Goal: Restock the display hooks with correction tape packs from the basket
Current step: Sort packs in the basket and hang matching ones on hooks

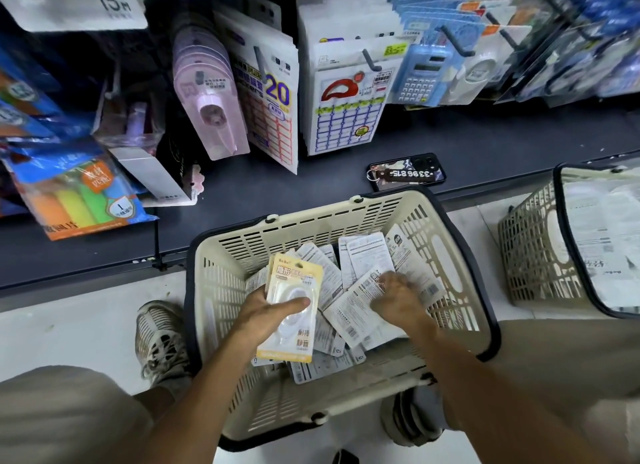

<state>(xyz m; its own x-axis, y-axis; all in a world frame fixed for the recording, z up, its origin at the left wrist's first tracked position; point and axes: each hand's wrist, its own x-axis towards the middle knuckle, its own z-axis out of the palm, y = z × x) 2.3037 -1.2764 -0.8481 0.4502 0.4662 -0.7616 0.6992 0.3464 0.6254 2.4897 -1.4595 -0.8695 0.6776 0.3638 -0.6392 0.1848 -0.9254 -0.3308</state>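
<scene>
A: Where are the correction tape packs?

B: A small stack of packs (290,311) sits in the left hand (266,313), printed fronts up, yellow trim along the top and bottom edges. The thumb lies across the clear blister and the fingers curl under the stack, so that hand grips it above the basket's left half.

A: And the rest of them?

B: Loose packs (349,290) lie heaped in the cream basket (311,221), most of them back side up, white with fine print and barcodes, overlapping at all angles.

A: What is the right hand doing?

B: The right hand (398,299) is down on the heap, palm down, fingers bent onto a white pack near the middle. I cannot tell whether it has pinched that pack or only presses on it.

A: Where does the basket stand?

B: On the pale floor, just in front of the dark shelf (311,173), between the person's two shoes. Its dark handle is folded down around the rim.

A: What is around it?

B: A phone (407,173) with a key tag lies flat on the shelf, just beyond the basket's far rim. Above the shelf, display hooks (369,60) carry label sheets, lilac tape dispensers (211,114) and blue calculators (424,77). A second basket (540,249) stands to the right with white packs inside. Highlighter packs (79,193) lean at the left.
</scene>
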